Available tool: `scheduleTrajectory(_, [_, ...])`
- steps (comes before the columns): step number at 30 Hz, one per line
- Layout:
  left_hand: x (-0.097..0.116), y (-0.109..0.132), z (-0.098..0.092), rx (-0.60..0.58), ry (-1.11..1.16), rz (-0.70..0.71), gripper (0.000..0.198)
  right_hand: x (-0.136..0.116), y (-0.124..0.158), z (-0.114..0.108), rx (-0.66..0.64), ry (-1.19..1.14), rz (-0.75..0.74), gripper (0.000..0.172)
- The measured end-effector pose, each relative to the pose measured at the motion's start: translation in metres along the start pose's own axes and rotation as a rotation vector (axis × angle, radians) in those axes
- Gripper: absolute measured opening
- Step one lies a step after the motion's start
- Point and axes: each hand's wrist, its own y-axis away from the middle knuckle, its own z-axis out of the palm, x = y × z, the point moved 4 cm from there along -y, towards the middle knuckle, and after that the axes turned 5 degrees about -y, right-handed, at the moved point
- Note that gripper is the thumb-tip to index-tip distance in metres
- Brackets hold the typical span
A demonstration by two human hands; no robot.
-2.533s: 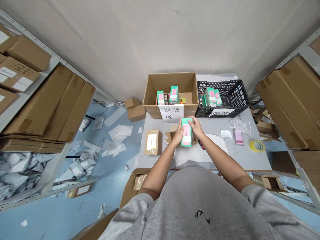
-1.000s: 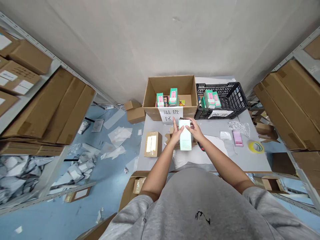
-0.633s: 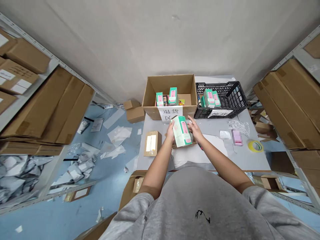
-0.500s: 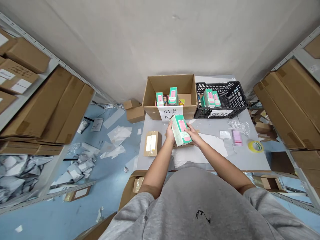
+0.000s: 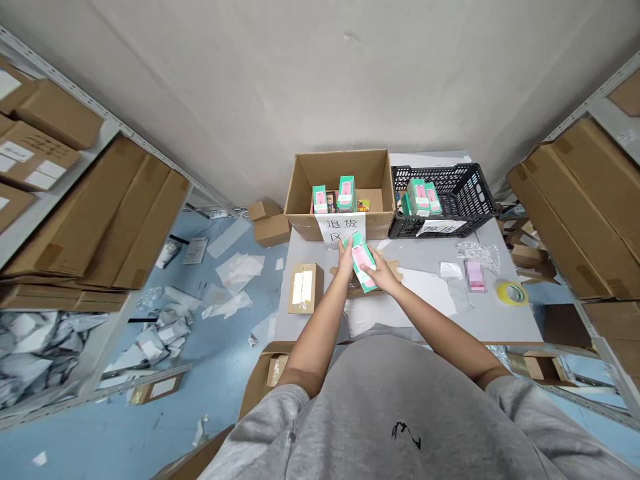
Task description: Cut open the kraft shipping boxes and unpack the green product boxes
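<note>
**Carton in hand:** one mint-green and pink rectangular carton [image 5: 361, 262], tilted on the diagonal above the centre of the grey bench [image 5: 500, 320], just below a white paper sign with black Chinese characters [image 5: 340, 229].

**Left grip:** my left hand [image 5: 345, 257] is closed around the carton's upper end.

**Right grip:** my right hand [image 5: 379, 275] is closed on its lower end, and the two hands nearly meet across the carton.

**Handling:** in my judgement, the fingers should stay on the long faces and the pressure light, so the thin card does not dent and the carton does not twist free.

**Open brown cardboard box, upper centre:** 1 [image 5: 336, 167], with 2 mint-green cartons [image 5: 346, 193] upright inside, plus smaller items I cannot count.

**Black plastic crate, upper right of centre:** 1 [image 5: 473, 200], with 2 mint-green cartons [image 5: 419, 197] clearly visible and possibly a third at its left edge.

**Sealed kraft parcel, left of my hands:** 1 [image 5: 305, 287], with a white label.

**Yellow tape roll, right end of bench:** 1 [image 5: 511, 293].
</note>
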Motion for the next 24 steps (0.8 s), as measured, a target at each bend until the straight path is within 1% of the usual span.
scheduleTrajectory(2, [-0.001,-0.001,0.002,-0.001,-0.039,0.028,0.053,0.009,0.001,0.001,0.037,0.130,-0.037,0.091])
scheduleTrajectory(5, [-0.005,-0.003,0.004,-0.015,-0.053,0.061,0.053,0.018,0.003,0.001,0.046,0.254,-0.071,0.080])
scheduleTrajectory(7, [-0.009,-0.004,0.005,-0.004,-0.048,0.049,0.052,0.021,0.003,0.001,0.050,0.320,-0.075,0.078])
scheduleTrajectory(9, [-0.012,-0.004,0.006,0.031,-0.041,0.025,0.050,0.021,0.004,0.000,0.053,0.369,-0.076,0.078])
scheduleTrajectory(11, [-0.013,-0.003,0.009,0.053,-0.026,0.012,0.050,0.019,0.005,0.000,0.060,0.380,-0.085,0.078])
scheduleTrajectory(16, [-0.008,0.003,0.019,0.004,0.055,-0.024,0.062,0.008,0.014,-0.001,0.089,0.264,-0.121,0.079])
scheduleTrajectory(19, [0.000,0.004,0.016,0.023,0.069,-0.016,0.067,-0.002,0.015,-0.008,0.087,0.138,-0.111,0.081])
scheduleTrajectory(21, [0.005,0.004,0.013,-0.008,0.091,-0.023,0.068,-0.006,0.012,-0.014,0.069,-0.009,-0.061,0.086])
scheduleTrajectory(24, [0.008,0.007,0.012,-0.130,0.132,-0.100,0.066,-0.011,0.008,-0.022,0.005,-0.257,0.077,0.098])
